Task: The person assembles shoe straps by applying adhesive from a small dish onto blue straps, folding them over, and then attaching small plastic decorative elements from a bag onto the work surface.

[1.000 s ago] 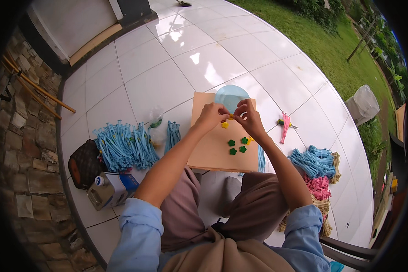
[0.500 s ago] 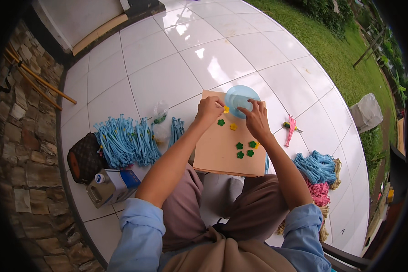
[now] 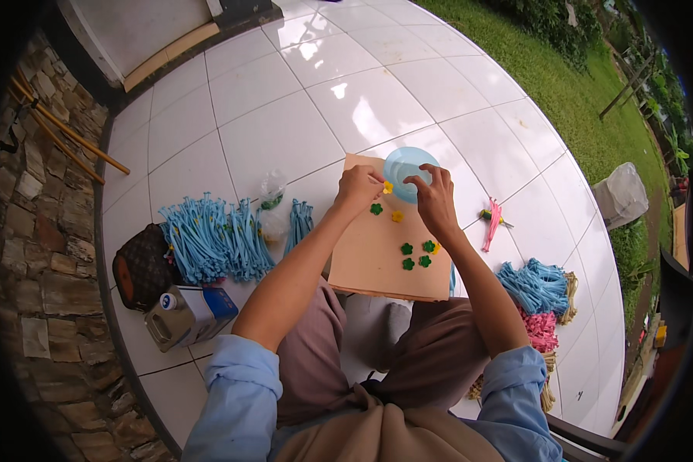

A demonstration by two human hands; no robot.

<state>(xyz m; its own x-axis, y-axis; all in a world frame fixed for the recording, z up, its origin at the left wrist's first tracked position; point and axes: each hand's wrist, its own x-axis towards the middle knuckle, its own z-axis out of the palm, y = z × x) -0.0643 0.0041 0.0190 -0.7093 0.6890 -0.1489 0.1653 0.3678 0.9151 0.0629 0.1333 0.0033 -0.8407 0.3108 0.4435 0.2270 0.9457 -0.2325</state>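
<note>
White floor tiles [image 3: 262, 115] run wide beyond the worktop's far edge, leaving room to move on that side. The tan worktop [image 3: 362, 258] sits before a person's knees, its surface open along the left edge and around the near left corner. Blue bundles [image 3: 200, 240] line the floor off the left edge; a blue stack [image 3: 535, 279] lies well off the right. A blue plate [image 3: 397, 165] reaches past the far edge, toward the right corner. Near the plate, the right hand [image 3: 439, 204] curls, its grip apart. The left hand [image 3: 358, 187], near the far left corner, has its grip clamped on a yellow flower [image 3: 388, 187], just left of the plate. Four green flowers [image 3: 406, 249] cluster toward the near right corner; another green flower [image 3: 376, 209] and a loose yellow flower [image 3: 397, 217] lie below the left fingertips.
</note>
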